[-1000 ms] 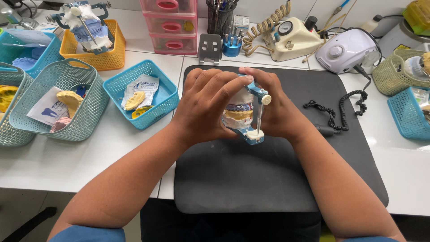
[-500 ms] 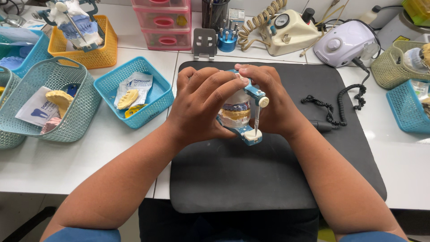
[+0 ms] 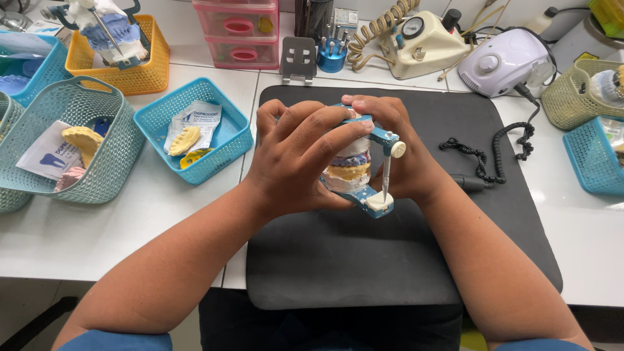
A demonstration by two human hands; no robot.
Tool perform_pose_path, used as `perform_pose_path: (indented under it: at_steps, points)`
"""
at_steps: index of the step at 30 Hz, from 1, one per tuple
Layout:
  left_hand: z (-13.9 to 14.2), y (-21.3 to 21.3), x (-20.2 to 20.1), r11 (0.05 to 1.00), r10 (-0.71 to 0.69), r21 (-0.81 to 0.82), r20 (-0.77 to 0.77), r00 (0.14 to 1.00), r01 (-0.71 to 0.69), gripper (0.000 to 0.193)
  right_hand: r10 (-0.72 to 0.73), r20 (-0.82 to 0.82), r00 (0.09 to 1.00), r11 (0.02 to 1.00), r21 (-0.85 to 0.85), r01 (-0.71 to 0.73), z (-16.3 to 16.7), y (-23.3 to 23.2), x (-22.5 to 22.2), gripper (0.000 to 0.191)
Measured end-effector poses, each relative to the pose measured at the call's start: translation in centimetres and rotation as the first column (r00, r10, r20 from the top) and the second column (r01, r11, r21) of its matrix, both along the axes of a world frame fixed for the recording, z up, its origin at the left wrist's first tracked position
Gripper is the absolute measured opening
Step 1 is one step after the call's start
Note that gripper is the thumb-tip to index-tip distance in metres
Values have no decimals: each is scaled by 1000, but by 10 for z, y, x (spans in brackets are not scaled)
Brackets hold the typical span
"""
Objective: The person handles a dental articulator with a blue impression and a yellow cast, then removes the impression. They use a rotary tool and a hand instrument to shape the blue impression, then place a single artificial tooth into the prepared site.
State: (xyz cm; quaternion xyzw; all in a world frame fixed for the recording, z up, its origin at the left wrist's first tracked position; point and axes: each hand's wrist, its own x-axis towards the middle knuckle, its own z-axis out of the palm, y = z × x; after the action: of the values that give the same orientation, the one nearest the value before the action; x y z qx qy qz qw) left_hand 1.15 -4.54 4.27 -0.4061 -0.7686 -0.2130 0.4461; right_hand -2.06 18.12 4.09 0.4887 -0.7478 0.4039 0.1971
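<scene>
From the head camera, looking down: a person at a white counter [image 3: 117, 240] holds a blue metal dental articulator [image 3: 364, 162], loaded with yellow and bluish plaster tooth casts, up off a black rubber work mat [image 3: 364, 260], apparently to keep the two casts pressed together and turned toward the eye. The left hand [image 3: 299, 159] wraps over the top and near side of the frame, its fingers [image 3: 325, 130] curled down across the upper arm; this grip is clenched on the device. The right hand [image 3: 403, 156] cups the far side, thumb along the top bar, likewise grasping it, so the frame sits pinned between both palms. The thin vertical metal pin [image 3: 386, 177] with its white knob faces the camera, just outside the grip. Left of the grip sit a small turquoise plastic basket [image 3: 195, 133] of loose casts and paper slips and a larger teal basket [image 3: 71, 140]. Beyond the grip stands a cream gauge unit [image 3: 416, 42]; to its right, a white motor box [image 3: 504, 62] with a black coiled cord [image 3: 497, 146].
</scene>
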Motion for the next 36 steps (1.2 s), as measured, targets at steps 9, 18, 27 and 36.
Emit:
perform_pose_path:
  at_steps: [9,18,27,36]
  points:
    - [-1,2,2,1000,7,14,31,1000,-8,93,55,-28,998,998,14,-55,-4,2,-4,105]
    - [1,5,10,999,22,46,70,997,-26,99,215,196,957,976,-79,-203,-16,8,-8,103]
    - [0,4,8,999,7,49,67,998,-10,100,168,108,980,986,-34,-165,-14,7,-7,101]
    - [5,-8,-13,945,-325,86,166,931,315,104,-294,-464,836,940,18,340,25,5,23,99]
